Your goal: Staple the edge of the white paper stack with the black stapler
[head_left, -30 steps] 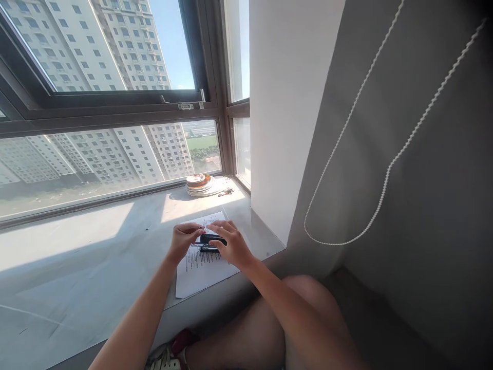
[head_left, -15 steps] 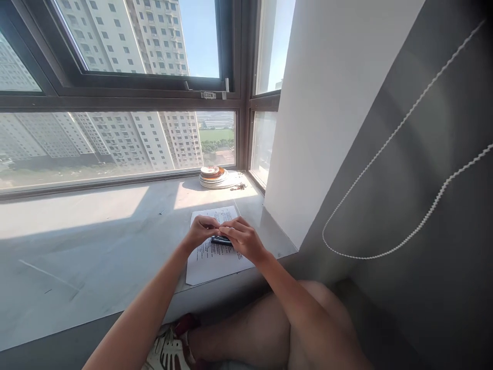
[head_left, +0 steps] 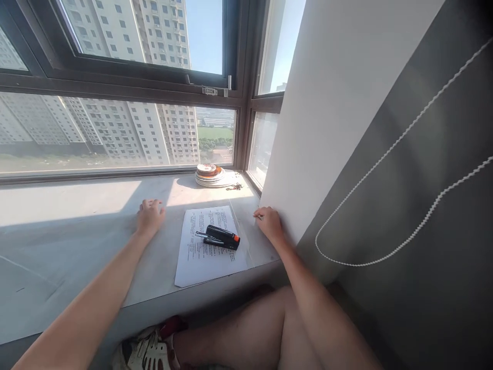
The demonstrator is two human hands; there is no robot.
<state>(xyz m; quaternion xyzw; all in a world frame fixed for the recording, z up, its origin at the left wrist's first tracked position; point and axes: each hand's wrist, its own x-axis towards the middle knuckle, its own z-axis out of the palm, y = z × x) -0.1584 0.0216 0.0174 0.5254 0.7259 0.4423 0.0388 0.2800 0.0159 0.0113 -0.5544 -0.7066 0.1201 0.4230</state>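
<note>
The fingers [head_left: 153,203] of the left hand [head_left: 149,222] are slightly apart and loosely bent, gripping nothing visible, and the hand rests left of the paper [head_left: 192,271]. Those of the right hand [head_left: 271,224] curl inward near the sill's right edge; whether they pinch anything, I cannot tell. The black stapler [head_left: 221,238] lies on the paper, its orange end at the sheet's right edge, its black halves parted with a metal strip jutting left between them. Placed there, it probably stays reachable from both sides and weighs the paper down. The paper lies near the sill's [head_left: 77,246] front edge, likely for easy reach; stacked dishes [head_left: 209,177] sit by the far right corner, well clear.
</note>
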